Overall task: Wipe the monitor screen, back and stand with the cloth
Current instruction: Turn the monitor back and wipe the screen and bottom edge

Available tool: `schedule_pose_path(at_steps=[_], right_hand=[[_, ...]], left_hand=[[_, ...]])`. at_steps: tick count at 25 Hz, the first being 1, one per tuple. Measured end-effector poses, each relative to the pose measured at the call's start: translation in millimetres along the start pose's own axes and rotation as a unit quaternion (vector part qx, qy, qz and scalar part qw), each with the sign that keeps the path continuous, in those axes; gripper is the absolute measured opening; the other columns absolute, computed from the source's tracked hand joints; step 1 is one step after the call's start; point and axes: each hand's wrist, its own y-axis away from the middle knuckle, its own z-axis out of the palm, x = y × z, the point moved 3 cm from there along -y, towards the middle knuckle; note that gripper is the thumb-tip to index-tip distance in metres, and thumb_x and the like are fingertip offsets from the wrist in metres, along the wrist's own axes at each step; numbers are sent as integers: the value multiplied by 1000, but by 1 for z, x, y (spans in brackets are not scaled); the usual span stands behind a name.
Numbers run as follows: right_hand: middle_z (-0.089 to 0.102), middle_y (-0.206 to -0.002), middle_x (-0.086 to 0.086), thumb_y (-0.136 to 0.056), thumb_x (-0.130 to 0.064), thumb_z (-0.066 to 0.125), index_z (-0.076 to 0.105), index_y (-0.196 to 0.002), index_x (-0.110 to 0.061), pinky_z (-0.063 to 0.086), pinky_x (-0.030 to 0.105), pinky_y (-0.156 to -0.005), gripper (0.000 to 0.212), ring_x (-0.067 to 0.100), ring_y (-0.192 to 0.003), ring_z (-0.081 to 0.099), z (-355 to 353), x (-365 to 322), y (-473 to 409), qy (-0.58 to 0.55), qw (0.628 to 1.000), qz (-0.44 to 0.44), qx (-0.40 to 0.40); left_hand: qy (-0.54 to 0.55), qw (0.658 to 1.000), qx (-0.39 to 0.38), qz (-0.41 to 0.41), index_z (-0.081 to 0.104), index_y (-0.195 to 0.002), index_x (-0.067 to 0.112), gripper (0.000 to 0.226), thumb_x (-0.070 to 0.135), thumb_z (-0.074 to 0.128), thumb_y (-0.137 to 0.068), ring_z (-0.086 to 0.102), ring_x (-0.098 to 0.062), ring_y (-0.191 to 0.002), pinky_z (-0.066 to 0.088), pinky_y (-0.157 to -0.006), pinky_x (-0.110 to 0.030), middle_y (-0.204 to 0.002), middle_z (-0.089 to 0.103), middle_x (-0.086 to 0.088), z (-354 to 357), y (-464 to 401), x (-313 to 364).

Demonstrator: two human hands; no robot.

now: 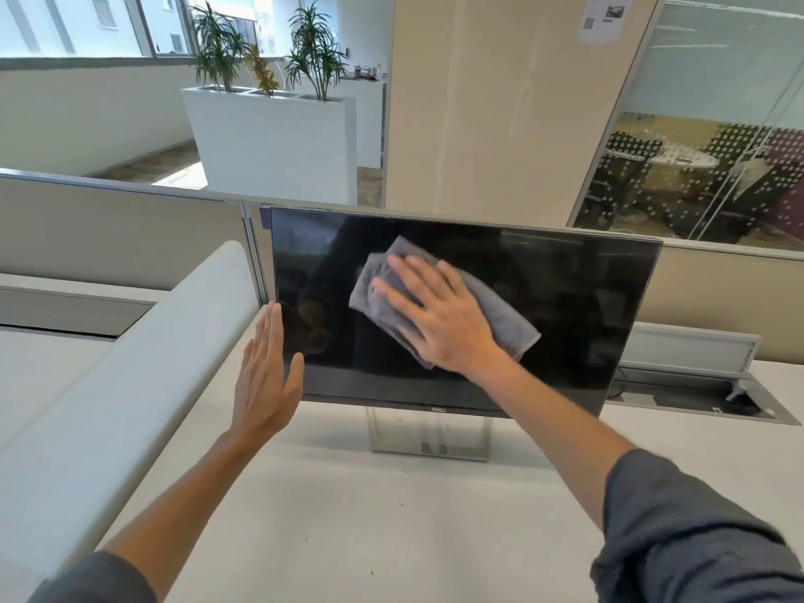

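The right hand pressed the soft, limp cloth flat-fingered against the monitor screen, upright on the table, while the left hand, fingers straight and released, stood by its left edge, the likely place to steady the fragile panel.

office | desk partitions | glass meeting room | planter

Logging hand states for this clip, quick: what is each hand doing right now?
Left hand: open, fingers straight, at the left edge of the black flat monitor, holding nothing.
Right hand: open, flat, pressing the folded grey cloth against the screen.
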Motion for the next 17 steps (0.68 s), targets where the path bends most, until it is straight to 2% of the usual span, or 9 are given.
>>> schedule_pose_path(at_steps=[3, 5, 7, 8, 9, 11, 14, 17], right_hand=[[12, -162, 4, -96, -30, 46, 17, -153, -26, 9, 44, -119, 64, 26, -148, 10, 41, -58, 40, -3, 992, -100, -74], [16, -160, 4, -91, -23, 57, 17, -153, -24, 21, 44, -117, 73, 28, -146, 15, 55, -81, 57, 12, 982, -153, -109], [29, -155, 4, -87, -18, 64, 29, -149, -22, 38, 40, -107, 71, 27, -140, 28, 48, -86, 51, -6, 973, -203, -106], [34, -152, 5, -86, -14, 62, 34, -147, -22, 42, 38, -101, 67, 27, -137, 33, 39, -82, 40, -15, 971, -219, -94], [36, -152, 6, -86, -9, 57, 36, -146, -21, 42, 38, -99, 64, 27, -136, 35, 27, -74, 23, -22, 973, -218, -69], [33, -154, 7, -85, -10, 49, 32, -148, -20, 37, 41, -103, 66, 27, -140, 32, -3, -46, -26, -33, 990, -136, -15], [20, -160, 6, -95, -35, 43, 23, -153, -21, 21, 43, -116, 62, 25, -147, 18, -25, -16, -75, -21, 1000, -16, 14], [8, -162, 4, -99, -47, 34, 15, -154, -25, 11, 47, -119, 63, 25, -150, 3, 4, -43, -61, -4, 998, -61, -20]], left_hand=[[1, 1000, -9, -5, -2, -153, 27, 74, 27, 36, -89, 4, -7, -147, 14, -118, -33, -161, 3, 7, 0, 6, -3], [-4, 1000, -17, -12, 1, -153, 26, 74, 25, 36, -88, 8, -13, -147, 17, -118, -36, -161, 7, 4, -2, 11, -5], [-8, 1000, -27, -11, 4, -153, 24, 74, 23, 36, -86, 9, -15, -147, 19, -117, -39, -161, 10, 2, -3, 16, -9], [-6, 999, -32, -8, 5, -153, 23, 74, 20, 38, -87, 9, -15, -147, 21, -118, -41, -161, 11, 1, -4, 19, -11], [-2, 999, -37, -7, 6, -154, 23, 75, 17, 40, -87, 10, -15, -147, 23, -117, -43, -161, 13, 1, -5, 21, -13], [1, 999, -44, -18, 7, -154, 23, 77, 9, 48, -89, 15, -17, -147, 29, -115, -44, -160, 15, 1, -5, 23, -16], [-3, 998, -53, -43, 6, -154, 26, 78, 12, 52, -92, 21, -20, -146, 35, -111, -42, -161, 14, 2, -4, 28, -19], [2, 996, -64, -55, 9, -154, 28, 78, 16, 54, -91, 35, -25, -140, 42, -103, -42, -161, 15, 2, -2, 33, -26]])
